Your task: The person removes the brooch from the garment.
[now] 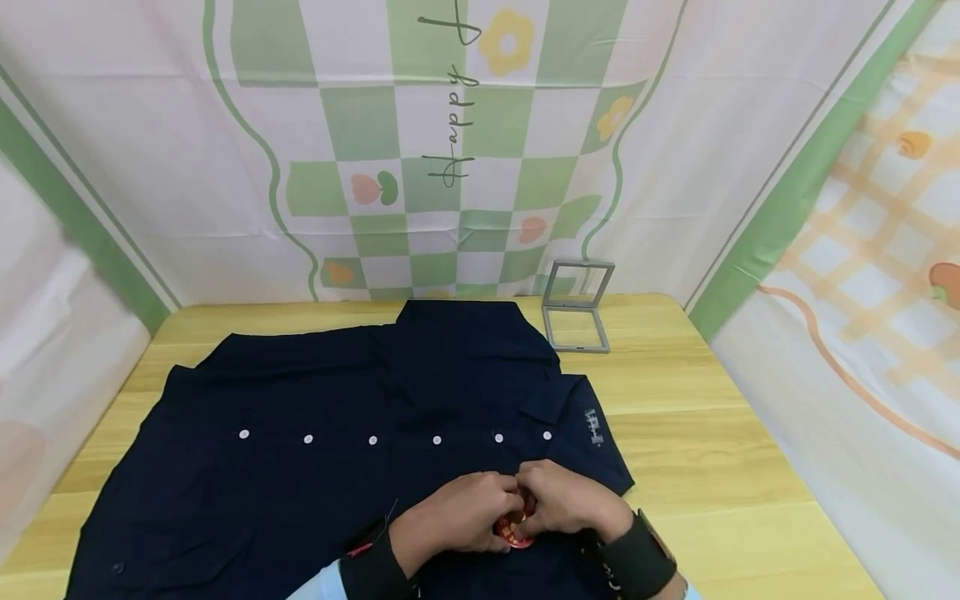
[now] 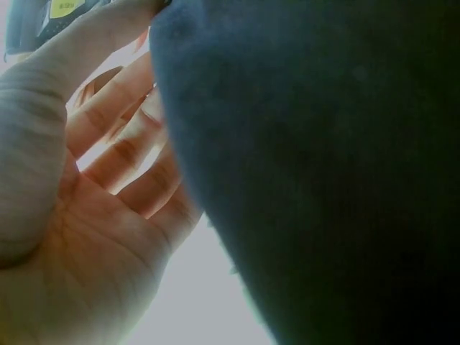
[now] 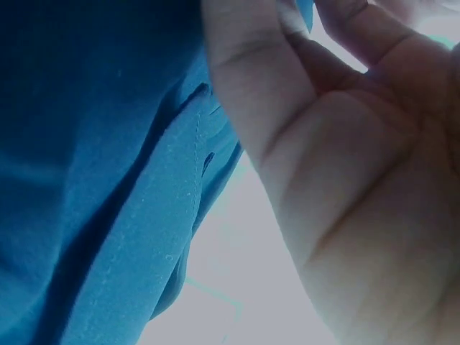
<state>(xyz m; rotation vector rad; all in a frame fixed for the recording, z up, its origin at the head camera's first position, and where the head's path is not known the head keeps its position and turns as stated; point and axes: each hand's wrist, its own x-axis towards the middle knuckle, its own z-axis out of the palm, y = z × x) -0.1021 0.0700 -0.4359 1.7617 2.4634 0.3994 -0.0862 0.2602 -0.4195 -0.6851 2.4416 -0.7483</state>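
A dark navy short-sleeved shirt [image 1: 322,492] with a row of white buttons lies spread on the table. On its chest, near the front edge of the view, is a round red badge [image 1: 516,537] with gold marks, partly covered by fingers. My left hand [image 1: 468,510] pinches the badge from the left, fingers curled. From the right, my right hand [image 1: 566,502] grips it with thumb and bent fingers. In the left wrist view dark cloth [image 2: 309,144] meets the thumb tip. Folds of shirt cloth [image 3: 144,208] hang beside my fingers in the right wrist view.
A small grey hinged frame [image 1: 576,307] stands unfolded at the back of the wooden table [image 1: 697,450]. Behind it hangs a green-and-white checked curtain [image 1: 435,125]. Black bands [image 1: 641,557] circle both wrists.
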